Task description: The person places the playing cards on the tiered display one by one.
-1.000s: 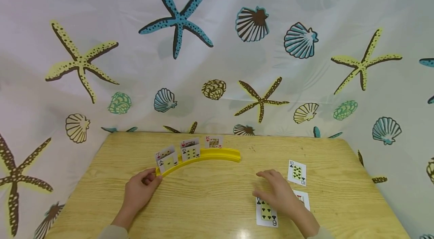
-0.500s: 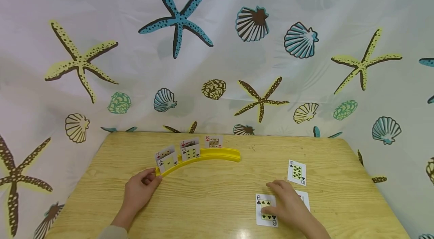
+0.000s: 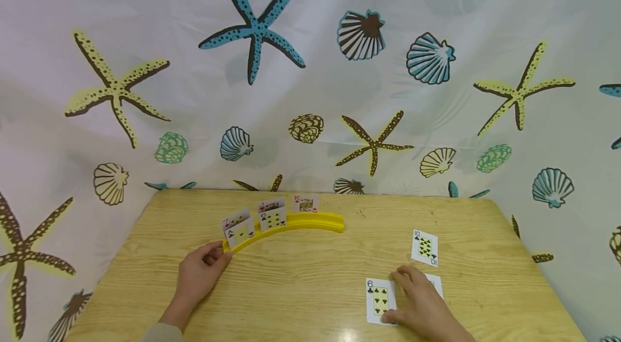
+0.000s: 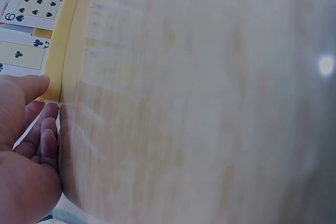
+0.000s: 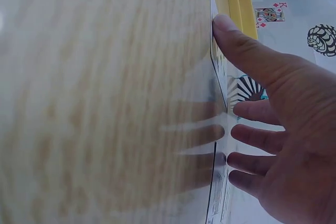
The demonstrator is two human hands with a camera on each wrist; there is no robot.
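Note:
My left hand (image 3: 200, 273) grips the left end of a curved yellow card holder (image 3: 310, 220), thumb and fingers on either side of it. Upright in the holder stand an ace of clubs (image 3: 241, 233) before a red seven (image 3: 236, 219), a six of spades (image 3: 273, 218) before a red jack (image 3: 271, 204), and a king of diamonds (image 3: 306, 204). At the right, my right hand (image 3: 423, 303) touches the six of clubs (image 3: 380, 296) with its thumb near the lower right corner. The index fingertip is by the upper right corner. In the right wrist view the other fingers (image 5: 257, 137) are stretched out.
A ten of clubs (image 3: 425, 247) lies face up on the wooden table (image 3: 291, 288), beyond the right hand. Another card (image 3: 436, 284) is mostly hidden behind that hand. A white curtain (image 3: 310, 77) printed with starfish and shells surrounds the table's back and sides.
My right hand has moved right and nearer to me, from above the six of clubs to its right edge, uncovering most of that card. The left hand and holder have stayed put.

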